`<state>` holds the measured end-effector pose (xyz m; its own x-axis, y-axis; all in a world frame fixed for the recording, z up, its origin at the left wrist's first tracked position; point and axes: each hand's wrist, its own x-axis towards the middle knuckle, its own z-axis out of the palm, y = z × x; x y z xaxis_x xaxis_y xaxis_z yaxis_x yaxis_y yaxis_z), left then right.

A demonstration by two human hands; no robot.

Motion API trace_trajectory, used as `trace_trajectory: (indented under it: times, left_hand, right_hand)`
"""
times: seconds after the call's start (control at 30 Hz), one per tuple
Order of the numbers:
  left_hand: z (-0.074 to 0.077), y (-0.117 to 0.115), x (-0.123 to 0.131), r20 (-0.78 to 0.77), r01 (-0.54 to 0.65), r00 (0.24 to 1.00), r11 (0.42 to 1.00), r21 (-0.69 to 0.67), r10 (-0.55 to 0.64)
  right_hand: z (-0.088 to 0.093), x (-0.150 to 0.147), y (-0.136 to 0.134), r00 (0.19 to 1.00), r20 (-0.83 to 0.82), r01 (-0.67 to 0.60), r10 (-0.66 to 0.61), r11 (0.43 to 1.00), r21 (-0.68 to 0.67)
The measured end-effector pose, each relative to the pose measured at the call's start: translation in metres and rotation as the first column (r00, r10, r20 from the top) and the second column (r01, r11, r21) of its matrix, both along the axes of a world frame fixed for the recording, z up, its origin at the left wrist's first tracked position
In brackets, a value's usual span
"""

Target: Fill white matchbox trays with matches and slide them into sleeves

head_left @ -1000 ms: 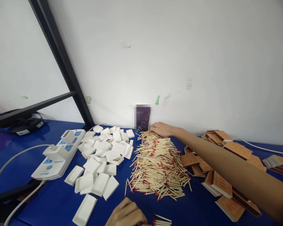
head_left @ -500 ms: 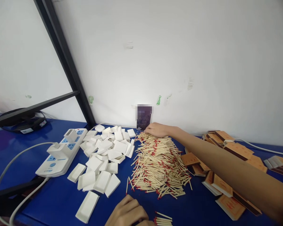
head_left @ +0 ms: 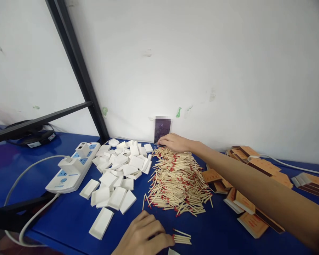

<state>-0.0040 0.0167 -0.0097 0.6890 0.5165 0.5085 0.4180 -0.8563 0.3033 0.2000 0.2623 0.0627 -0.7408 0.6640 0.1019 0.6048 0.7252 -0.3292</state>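
My right hand reaches to the far end of a heap of loose red-tipped matches. Its fingers are stretched forward and touch the lower part of a phone that leans upright against the wall. At the front edge of the view my left hand is curled, its thumb beside a small row of matches on the table. A pale edge shows just below that hand, but what the hand holds, if anything, is hidden.
White matchbox trays lie piled to the left, beside a power strip with plugs and cables. Orange matchbox sleeves are scattered to the right, partly behind my right forearm. A black metal frame stands at the left.
My right hand has shifted slightly left onto the phone, whose screen now shows faint characters. More of my left hand shows, its thumb closer to the small row of matches. The view has shifted slightly.
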Motion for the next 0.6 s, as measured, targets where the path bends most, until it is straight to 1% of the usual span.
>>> trace_trajectory:
  times: [0.1,0.2,0.27,0.37,0.43,0.47,0.5,0.53,0.6]
  left_hand:
    - [0.002,-0.004,0.001,0.002,-0.050,0.999,0.998,-0.031,0.050]
    - [0.003,-0.007,0.003,0.012,-0.091,0.996,0.993,-0.080,0.092]
    - [0.004,-0.010,0.004,0.010,-0.128,0.991,0.982,-0.137,0.130]
    - [0.007,-0.015,0.004,-0.031,-0.182,0.983,0.954,-0.239,0.180]
    - [0.009,-0.018,0.003,-0.060,-0.175,0.985,0.939,-0.297,0.164]
    - [0.010,-0.019,0.003,-0.072,-0.165,0.986,0.933,-0.319,0.149]
    - [0.011,-0.019,0.003,-0.084,-0.165,0.986,0.925,-0.341,0.144]
    - [0.011,-0.020,0.003,-0.097,-0.169,0.985,0.920,-0.355,0.143]
    - [0.011,-0.020,0.005,-0.113,-0.165,0.985,0.917,-0.362,0.133]
  right_hand:
    - [0.008,0.006,-0.009,0.995,-0.088,0.042,-0.038,0.998,0.053]
    - [0.021,0.018,-0.027,0.980,-0.183,0.101,-0.080,0.989,0.108]
    - [0.032,0.028,-0.049,0.967,-0.238,0.129,-0.093,0.982,0.139]
    - [0.041,0.041,-0.095,0.956,-0.284,0.127,-0.077,0.978,0.163]
    - [0.038,0.047,-0.130,0.946,-0.324,0.081,-0.021,0.982,0.171]
    - [0.034,0.049,-0.147,0.950,-0.313,0.040,0.017,0.983,0.176]
    - [0.027,0.050,-0.163,0.965,-0.258,0.002,0.049,0.981,0.194]
    - [0.019,0.051,-0.177,0.983,-0.157,-0.056,0.091,0.975,0.213]
    - [0.000,0.052,-0.199,0.993,0.020,-0.117,0.116,0.945,0.304]
